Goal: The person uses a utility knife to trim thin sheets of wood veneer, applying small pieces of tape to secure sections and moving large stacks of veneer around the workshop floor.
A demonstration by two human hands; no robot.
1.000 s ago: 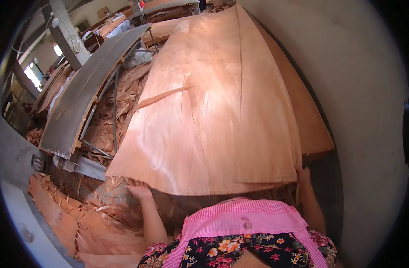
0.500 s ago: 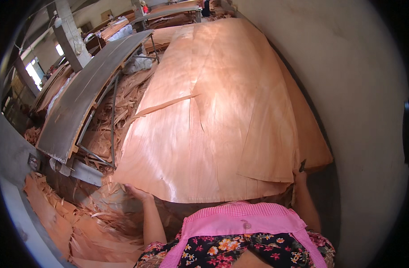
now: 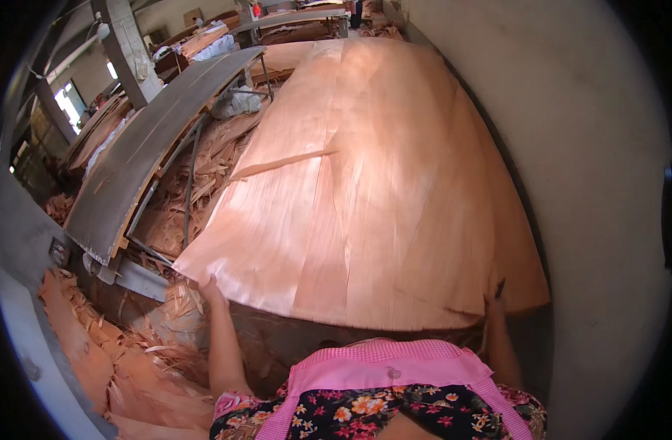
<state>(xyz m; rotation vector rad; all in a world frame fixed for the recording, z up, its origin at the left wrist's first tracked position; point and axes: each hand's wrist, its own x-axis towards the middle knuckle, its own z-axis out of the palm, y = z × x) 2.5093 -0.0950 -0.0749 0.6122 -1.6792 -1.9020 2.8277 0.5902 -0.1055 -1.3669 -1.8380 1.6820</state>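
A wide, thin sheet of reddish wood veneer (image 3: 380,198) spreads in front of me over a stack of more veneer. My left hand (image 3: 212,288) is closed on its near left corner, thumb on top and fingers hidden beneath. At the near right edge my right hand (image 3: 494,302) is closed on the sheet, partly hidden. A small dark tool (image 3: 500,287), its kind unclear, sticks up from that hand. A long split with a narrow loose strip (image 3: 281,164) crosses the sheet's left half.
To the left stands a long dark-topped table (image 3: 156,121) on a metal frame. Veneer scraps (image 3: 156,367) litter the floor at lower left and beneath the table. A plain wall (image 3: 571,147) runs close along the right. Farther back are a pillar (image 3: 127,55) and more veneer piles.
My left hand has moved left and up with the sheet's corner. The sheet's near edge has spread wider, and the folded-looking flap at right lies flatter. My right hand has shifted slightly nearer.
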